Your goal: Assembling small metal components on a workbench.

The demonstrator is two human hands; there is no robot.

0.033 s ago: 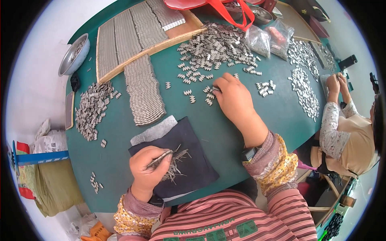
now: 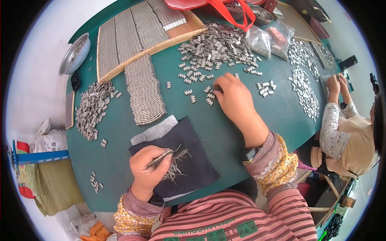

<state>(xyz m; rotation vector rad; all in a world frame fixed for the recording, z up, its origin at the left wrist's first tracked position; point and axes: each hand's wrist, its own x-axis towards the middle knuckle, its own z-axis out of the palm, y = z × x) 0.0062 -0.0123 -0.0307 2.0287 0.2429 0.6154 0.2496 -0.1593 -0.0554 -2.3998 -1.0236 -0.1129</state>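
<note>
One slim metal strip [image 2: 160, 158] gripped between thumb and forefinger of the left hand [image 2: 145, 168], one small metal piece [image 2: 217, 88] pinched between fingers of the right hand [image 2: 236, 98], one pin heap [image 2: 175, 168] on one navy cloth [image 2: 198, 160]

The table [image 2: 225, 154] is big and green. On it lie a wooden tray [image 2: 173, 44], a long, wavy block of grey strips [image 2: 144, 90], heaps of little metal pieces [image 2: 219, 46], clear bags [image 2: 258, 40], and a grey cloth [image 2: 155, 129] partly under a dark cloth [image 2: 197, 160].
</note>
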